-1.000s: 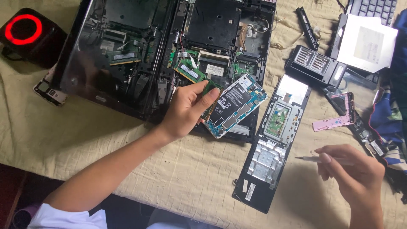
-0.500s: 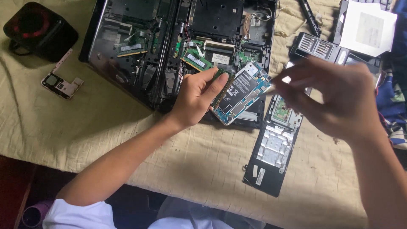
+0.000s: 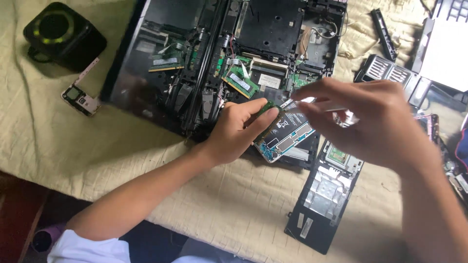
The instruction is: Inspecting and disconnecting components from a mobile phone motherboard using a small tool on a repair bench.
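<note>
Your left hand (image 3: 239,131) grips the edge of the drive with the blue-edged board (image 3: 285,134), which lies tilted on the opened black laptop (image 3: 195,63). Your right hand (image 3: 375,122) hovers over it, pinching a thin tool (image 3: 312,101). A black cover panel (image 3: 324,195) lies just beside, on the cloth (image 3: 97,151).

Motion-blurred right hand (image 3: 370,122) covering part of drive board (image 3: 285,134), opened laptop (image 3: 219,63) cropped by top edge, silver tool (image 3: 312,103) smeared

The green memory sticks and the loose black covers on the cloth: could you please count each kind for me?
Green memory sticks: 2
Loose black covers: 2
Total: 4
</note>
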